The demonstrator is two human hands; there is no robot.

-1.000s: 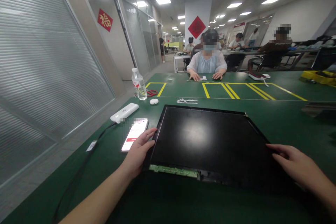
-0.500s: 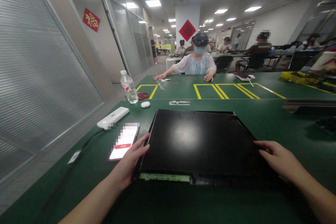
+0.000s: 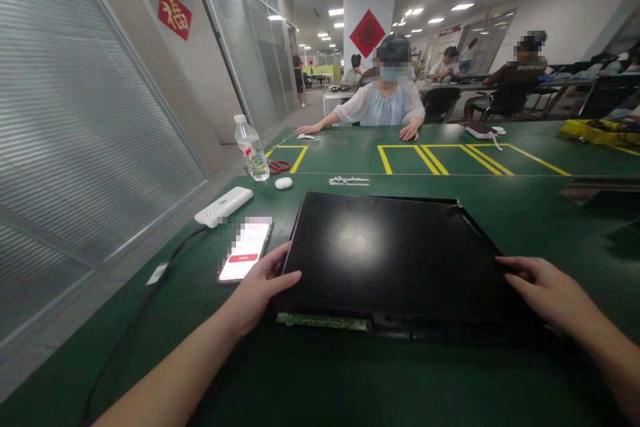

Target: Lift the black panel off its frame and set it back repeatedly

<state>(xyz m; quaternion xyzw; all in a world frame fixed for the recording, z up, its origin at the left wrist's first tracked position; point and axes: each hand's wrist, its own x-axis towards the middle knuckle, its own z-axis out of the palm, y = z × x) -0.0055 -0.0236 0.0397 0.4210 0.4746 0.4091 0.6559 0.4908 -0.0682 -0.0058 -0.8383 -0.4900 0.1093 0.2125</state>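
Observation:
A black LCD screen panel [image 3: 400, 260] in a thin dark frame lies in front of me on the green table. Along its near edge runs a green circuit board strip [image 3: 323, 322]. My left hand [image 3: 263, 290] holds the left edge, its thumb resting over the dark face and its other fingers partly hidden by the side. At the opposite edge, my right hand [image 3: 545, 290] grips the frame between thumb and fingers. The far right corner of the frame shows beyond the glossy sheet, which sits slightly askew in it.
Left of the panel are a lit phone [image 3: 247, 250], a white power bank [image 3: 224, 207] with a black cable, a white earbud case [image 3: 283, 183], a water bottle [image 3: 251, 148] and red-handled scissors [image 3: 280, 167]. White strips [image 3: 349, 181] lie behind it. A co-worker [image 3: 387, 103] sits opposite.
My left thumb has come further over the panel's face. The whole scene has shifted right and up a little in the view as my head moved.

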